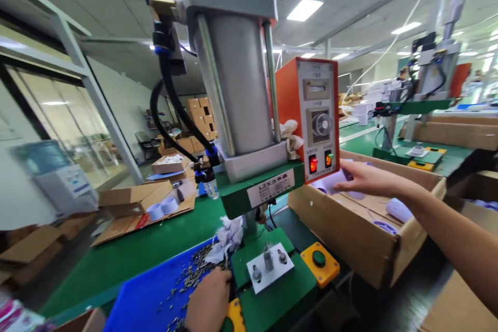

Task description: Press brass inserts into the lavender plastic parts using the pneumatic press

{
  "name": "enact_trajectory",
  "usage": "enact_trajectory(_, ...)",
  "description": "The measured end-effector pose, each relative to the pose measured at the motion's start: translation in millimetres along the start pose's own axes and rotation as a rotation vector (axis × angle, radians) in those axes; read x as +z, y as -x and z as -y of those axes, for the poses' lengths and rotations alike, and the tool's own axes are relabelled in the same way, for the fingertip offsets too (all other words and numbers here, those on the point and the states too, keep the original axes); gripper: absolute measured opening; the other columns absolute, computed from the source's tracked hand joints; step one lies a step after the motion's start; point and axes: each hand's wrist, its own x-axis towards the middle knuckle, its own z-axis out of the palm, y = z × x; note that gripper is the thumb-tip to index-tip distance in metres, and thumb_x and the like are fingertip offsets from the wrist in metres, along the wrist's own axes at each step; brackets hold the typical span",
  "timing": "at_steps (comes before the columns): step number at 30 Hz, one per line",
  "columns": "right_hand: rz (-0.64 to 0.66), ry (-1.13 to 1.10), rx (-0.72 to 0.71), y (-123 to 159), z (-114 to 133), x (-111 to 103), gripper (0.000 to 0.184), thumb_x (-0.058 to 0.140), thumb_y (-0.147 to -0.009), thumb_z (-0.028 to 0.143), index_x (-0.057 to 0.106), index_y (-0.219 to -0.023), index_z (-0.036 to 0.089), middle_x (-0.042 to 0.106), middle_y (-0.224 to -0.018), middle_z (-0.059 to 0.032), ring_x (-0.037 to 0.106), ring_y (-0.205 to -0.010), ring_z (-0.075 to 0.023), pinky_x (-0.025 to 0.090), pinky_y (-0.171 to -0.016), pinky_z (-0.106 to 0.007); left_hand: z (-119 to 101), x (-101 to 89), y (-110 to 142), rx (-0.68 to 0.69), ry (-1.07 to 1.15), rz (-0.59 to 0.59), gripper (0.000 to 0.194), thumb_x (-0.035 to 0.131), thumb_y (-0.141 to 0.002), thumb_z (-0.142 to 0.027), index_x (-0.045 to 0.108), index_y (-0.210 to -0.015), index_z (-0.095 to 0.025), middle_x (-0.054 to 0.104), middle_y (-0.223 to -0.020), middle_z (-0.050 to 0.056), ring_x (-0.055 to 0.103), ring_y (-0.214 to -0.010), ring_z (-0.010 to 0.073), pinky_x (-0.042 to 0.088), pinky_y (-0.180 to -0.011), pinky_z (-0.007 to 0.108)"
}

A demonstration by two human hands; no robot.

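Right on the pneumatic press (pixel 243 83), a white label (pixel 271 187) shows the letters "LZX" followed by Chinese characters too blurred to read surely; a smaller line beneath is illegible. The orange control box (pixel 305 135) beside the cylinder bears tiny captions, also unreadable, above a small display window (pixel 316 88), a numbered-looking dial (pixel 322 125) and two rocker switches, one glowing red (pixel 313 164), the other greenish (pixel 329 158).

The right hand (pixel 363 179) reaches over an open cardboard box (pixel 350 233), fingers extended at a lavender cylindrical part (pixel 330 182) partly hidden behind the control box; whether they grip it, I cannot tell. More lavender pieces lie in that box.

The left hand (pixel 210 295) is lowered at the edge of a blue tray (pixel 140 295), beside scattered small metal pieces (pixel 194 273). Its fingertips are hidden, so whether it holds one cannot be told. Near it, a metal fixture plate (pixel 268 279) with an upright pin sits beneath the press, between two yellow button housings (pixel 329 270).
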Motion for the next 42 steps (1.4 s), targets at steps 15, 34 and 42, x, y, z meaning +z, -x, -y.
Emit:
enact_trajectory(15,0.116,-0.427,-0.372,17.8,137.5,113.0,0.018,0.062,-0.076,0.024,0.062,-0.092,0.016,0.062,-0.086,-0.0037,0.055,-0.074,-0.0145,0.041,-0.065,-0.025,6.4,9.4,3.6,-0.013,0.036,-0.067,0.035,0.034,-0.089,-0.016,0.069,-0.084,-0.021,0.071,-0.092,0.006,0.064,-0.088,0.0163,0.041,-0.074,0.028)
enact_trajectory(34,-0.010,-0.410,-0.400,25.2,138.1,136.9,0.033,0.062,-0.076,0.026,0.058,-0.108,0.017,0.064,-0.100,-0.0072,0.058,-0.085,-0.0180,0.045,-0.076,-0.029,5.9,8.5,4.0,-0.015,0.079,-0.055,0.033,0.036,-0.089,-0.017,0.068,-0.086,-0.021,0.071,-0.093,0.005,0.064,-0.088,0.0161,0.041,-0.075,0.027)
enact_trajectory(42,0.005,-0.475,-0.375,28.6,136.7,143.9,0.038,0.062,-0.077,0.025,0.057,-0.115,0.020,0.066,-0.098,-0.0043,0.061,-0.083,-0.0167,0.047,-0.074,-0.027,5.6,8.6,5.9,-0.013,0.068,-0.058,0.032,0.036,-0.090,-0.019,0.067,-0.086,-0.021,0.070,-0.093,0.006,0.063,-0.089,0.0170,0.041,-0.076,0.028)
